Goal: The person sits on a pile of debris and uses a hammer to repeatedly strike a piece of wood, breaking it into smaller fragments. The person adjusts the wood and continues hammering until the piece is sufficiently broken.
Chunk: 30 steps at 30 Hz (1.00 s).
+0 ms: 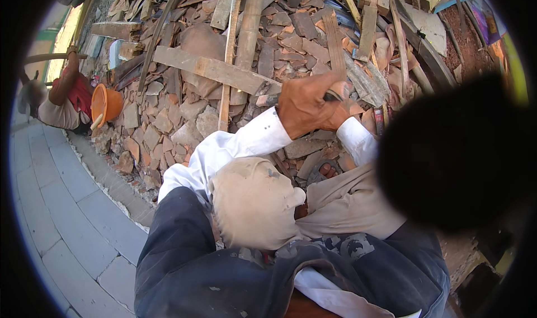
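Note:
My left hand (pixel 306 104) is closed in a fist, its back toward me, over the rubble in front of my knees. Close against it on the right is my right hand (pixel 337 117), partly hidden behind it, with its fingers curled. A small dark, shiny-edged piece (pixel 334 95) shows between the fingers; its kind is not plain. Just beyond my knuckles a narrow wooden strip (pixel 334 41) ends, and whether my hands touch it cannot be made out. Broken clay tiles (pixel 168 129) lie thickly around and below both hands.
A long wooden board (pixel 215 69) lies across the heap, with poles and planks beyond. At far left another person (pixel 62 97) bends beside an orange bucket (pixel 106 104). Grey paving (pixel 64 206) runs along the left. A black blurred shape (pixel 456 153) blocks the right side.

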Motion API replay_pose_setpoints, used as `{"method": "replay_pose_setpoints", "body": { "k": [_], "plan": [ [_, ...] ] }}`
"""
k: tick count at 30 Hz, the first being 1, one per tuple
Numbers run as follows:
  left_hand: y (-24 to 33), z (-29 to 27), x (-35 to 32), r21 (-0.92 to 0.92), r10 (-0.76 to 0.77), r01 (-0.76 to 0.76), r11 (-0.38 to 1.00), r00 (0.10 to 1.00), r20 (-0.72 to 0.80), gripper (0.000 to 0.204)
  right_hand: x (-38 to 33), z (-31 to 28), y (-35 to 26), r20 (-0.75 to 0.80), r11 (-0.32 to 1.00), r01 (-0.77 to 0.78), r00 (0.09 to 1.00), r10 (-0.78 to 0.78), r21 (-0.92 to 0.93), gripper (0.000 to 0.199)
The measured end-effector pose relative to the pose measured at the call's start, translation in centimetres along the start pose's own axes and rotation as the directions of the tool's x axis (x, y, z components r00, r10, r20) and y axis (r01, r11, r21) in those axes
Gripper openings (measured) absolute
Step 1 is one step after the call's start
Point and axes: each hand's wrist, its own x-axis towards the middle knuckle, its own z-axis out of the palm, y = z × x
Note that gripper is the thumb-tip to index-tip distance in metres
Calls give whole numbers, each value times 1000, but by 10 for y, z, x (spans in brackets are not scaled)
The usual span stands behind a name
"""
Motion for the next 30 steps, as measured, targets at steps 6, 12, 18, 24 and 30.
{"method": "replay_pose_setpoints", "body": {
  "k": [6,12,18,24,30],
  "plan": [
    [-31,103,-62,317,78,-146,937,973,218,16,7,4,-7,-28,998,53,998,-53,-17,61],
    [3,58,-9,146,-83,51,988,973,216,22,0,9,12,-128,998,64,990,-67,-26,60],
    [-44,-76,34,-579,-413,279,766,904,-111,26,5,11,0,-90,998,34,995,-39,-56,58],
    [-121,-147,36,-899,-630,295,323,776,28,35,0,14,0,-85,996,-21,996,13,-89,62],
    [-272,-184,-41,-996,-599,15,-93,798,68,33,0,20,-2,-62,996,-58,997,54,-64,65]
  ]
}}
